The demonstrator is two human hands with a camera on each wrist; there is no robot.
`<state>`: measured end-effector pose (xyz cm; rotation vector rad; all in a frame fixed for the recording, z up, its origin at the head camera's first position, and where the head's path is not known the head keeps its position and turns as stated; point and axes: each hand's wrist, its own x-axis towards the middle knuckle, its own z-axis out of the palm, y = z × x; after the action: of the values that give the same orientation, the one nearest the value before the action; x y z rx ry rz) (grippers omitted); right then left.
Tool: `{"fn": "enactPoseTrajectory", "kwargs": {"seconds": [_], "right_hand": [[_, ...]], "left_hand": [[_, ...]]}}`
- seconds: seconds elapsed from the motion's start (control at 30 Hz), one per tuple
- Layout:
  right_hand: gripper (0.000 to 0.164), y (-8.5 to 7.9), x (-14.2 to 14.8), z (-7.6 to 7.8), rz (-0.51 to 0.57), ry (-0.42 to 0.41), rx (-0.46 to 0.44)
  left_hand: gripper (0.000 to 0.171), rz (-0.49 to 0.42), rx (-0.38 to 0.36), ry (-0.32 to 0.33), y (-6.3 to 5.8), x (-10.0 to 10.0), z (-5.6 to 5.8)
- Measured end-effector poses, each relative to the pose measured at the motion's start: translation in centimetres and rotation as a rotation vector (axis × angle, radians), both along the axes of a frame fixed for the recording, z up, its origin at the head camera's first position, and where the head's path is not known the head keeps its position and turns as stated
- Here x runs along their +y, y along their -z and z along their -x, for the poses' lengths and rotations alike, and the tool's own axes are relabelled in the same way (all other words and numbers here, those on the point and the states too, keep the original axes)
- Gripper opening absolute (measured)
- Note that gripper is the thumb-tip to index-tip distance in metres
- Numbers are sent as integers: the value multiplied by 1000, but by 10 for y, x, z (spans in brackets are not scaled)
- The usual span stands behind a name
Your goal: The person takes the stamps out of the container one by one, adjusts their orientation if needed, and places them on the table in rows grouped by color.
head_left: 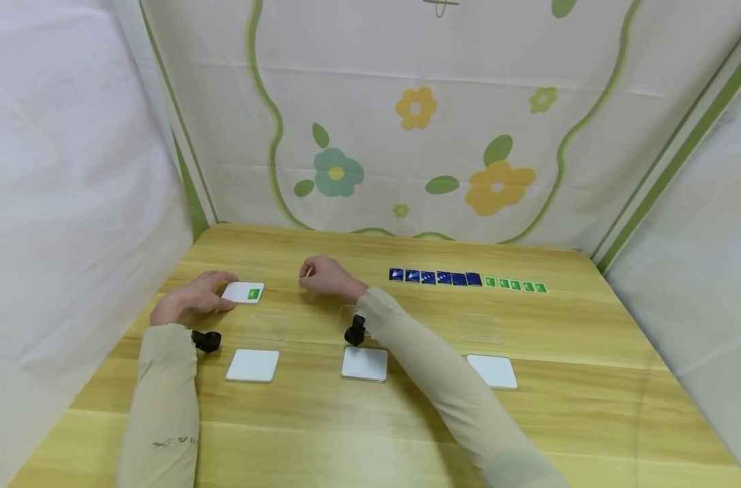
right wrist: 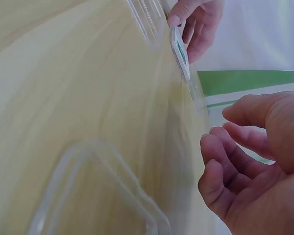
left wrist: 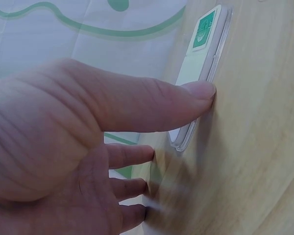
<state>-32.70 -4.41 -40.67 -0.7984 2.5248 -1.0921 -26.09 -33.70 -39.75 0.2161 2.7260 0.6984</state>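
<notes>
My left hand (head_left: 196,297) holds a white square tile (head_left: 238,292) at the left of the table, thumb on its near edge and fingers on the far side. A green sticker (head_left: 253,294) lies on the tile's right part. In the left wrist view the tile sits in a shallow clear case (left wrist: 179,146), with the thumb (left wrist: 198,91) over its edge. To the right, my right hand (head_left: 329,276) hovers close over the table. Its fingers (right wrist: 215,183) are loosely curled, and nothing shows between them in the right wrist view.
Three more white tiles (head_left: 253,366) (head_left: 365,366) (head_left: 492,372) lie in a front row. Clear plastic covers (head_left: 266,327) (head_left: 480,328) lie behind them. At the back right runs a row of several blue stickers (head_left: 428,278) and green stickers (head_left: 515,285). Curtains (head_left: 370,135) enclose the table.
</notes>
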Motion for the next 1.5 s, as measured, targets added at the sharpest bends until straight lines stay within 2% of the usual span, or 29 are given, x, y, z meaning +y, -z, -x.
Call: {"fn": "enactPoseTrajectory", "kwargs": {"seconds": [0.37,0.53,0.67,1.13,1.5], "right_hand": [[4,11,-21,-3,21,-12,-89],[5,14,-28,-5,28,-8,-122],[6,13,-34,-4,28,-5,-126],[7,9,-52,-5,-41,0,-97],[7,10,-68,-4,-65,18,-110]], "left_hand": [[64,-1,-10,-8,-1,6,2],[64,25,-11,-10,-1,8,5],[64,46,-1,-6,0,7,6],[64,28,-13,-29,-1,5,5],[64,20,-48,-49,-5,5,2]]}}
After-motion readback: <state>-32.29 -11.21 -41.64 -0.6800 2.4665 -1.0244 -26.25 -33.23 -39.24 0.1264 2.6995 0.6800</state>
